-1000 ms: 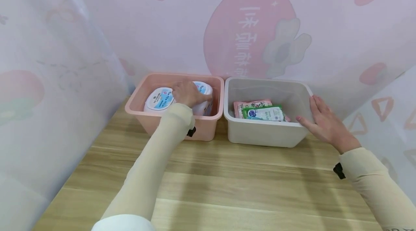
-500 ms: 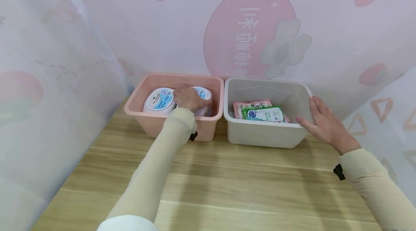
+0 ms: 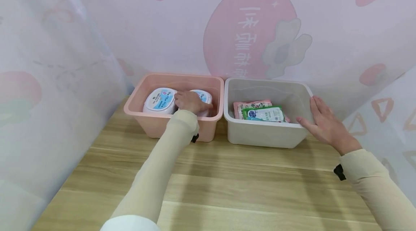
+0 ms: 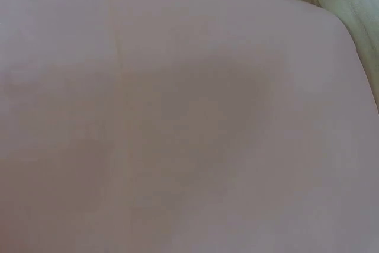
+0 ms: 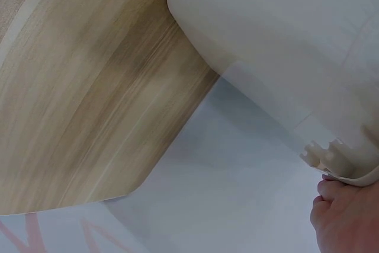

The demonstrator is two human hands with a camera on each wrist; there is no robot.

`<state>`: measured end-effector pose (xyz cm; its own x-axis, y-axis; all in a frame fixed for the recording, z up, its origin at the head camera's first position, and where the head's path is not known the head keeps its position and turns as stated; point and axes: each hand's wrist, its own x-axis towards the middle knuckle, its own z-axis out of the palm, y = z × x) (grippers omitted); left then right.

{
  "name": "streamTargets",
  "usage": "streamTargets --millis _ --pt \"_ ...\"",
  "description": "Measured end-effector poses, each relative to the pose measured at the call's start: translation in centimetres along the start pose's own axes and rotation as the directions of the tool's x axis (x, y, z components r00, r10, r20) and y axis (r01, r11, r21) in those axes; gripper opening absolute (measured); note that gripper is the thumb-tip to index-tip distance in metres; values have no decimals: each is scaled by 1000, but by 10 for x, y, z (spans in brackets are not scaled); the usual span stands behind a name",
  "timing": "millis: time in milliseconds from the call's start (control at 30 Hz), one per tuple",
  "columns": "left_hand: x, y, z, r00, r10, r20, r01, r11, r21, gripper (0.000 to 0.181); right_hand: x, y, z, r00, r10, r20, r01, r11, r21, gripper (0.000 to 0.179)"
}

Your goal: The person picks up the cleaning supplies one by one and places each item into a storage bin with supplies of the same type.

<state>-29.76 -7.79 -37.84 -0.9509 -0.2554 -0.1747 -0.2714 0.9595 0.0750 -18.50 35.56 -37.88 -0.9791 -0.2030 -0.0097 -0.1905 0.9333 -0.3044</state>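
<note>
My left hand reaches down into the pink bin and grips a white lidded tub from above, its thumb toward the right side. The hand covers much of that tub. To its left sits a similar white tub with a blue label. My right hand holds the front right corner of the grey bin, its thumb at the front rim and its fingers along the right side. In the right wrist view, that hand meets the bin's rim. The left wrist view shows mostly the pink bin's wall.
Inside the grey bin lie a pink packet and a green-and-white pouch. Both bins stand side by side on a wooden table, close to the printed back curtain. Another curtain hangs along the left edge.
My left hand and the tub it grips have come down lower inside the pink bin, and the tub's side shows less. The right hand has stayed at the grey bin.
</note>
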Motion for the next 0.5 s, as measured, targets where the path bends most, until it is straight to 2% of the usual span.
streamTargets --millis 100,133,200,267,367,433,500 --pt "-3 0 -3 999 12 35 -12 1000 10 125 1 0 0 1000 2 7 -2 1000 -3 100" --pt "-6 -2 -5 998 31 47 -31 999 8 124 1 -1 -1 1000 3 11 -3 1000 -5 101" --pt "-11 -7 -11 992 105 66 -106 994 7 110 2 -1 -1 1000 5 22 -5 1000 -14 102" --pt "-17 -14 -19 975 202 88 -201 979 -18 91 3 -2 -1 1000 1 25 -1 1000 -27 102" --pt "-25 -23 -34 937 324 132 -318 946 -63 67 3 -4 -2 1000 0 31 1 999 -41 103" --pt "-29 -27 -44 915 366 167 -360 931 -65 68 2 -6 -4 999 -2 38 3 999 -43 103" --pt "-32 -32 -53 901 392 188 -391 919 -44 77 1 -9 -7 999 -9 42 11 999 -46 102"
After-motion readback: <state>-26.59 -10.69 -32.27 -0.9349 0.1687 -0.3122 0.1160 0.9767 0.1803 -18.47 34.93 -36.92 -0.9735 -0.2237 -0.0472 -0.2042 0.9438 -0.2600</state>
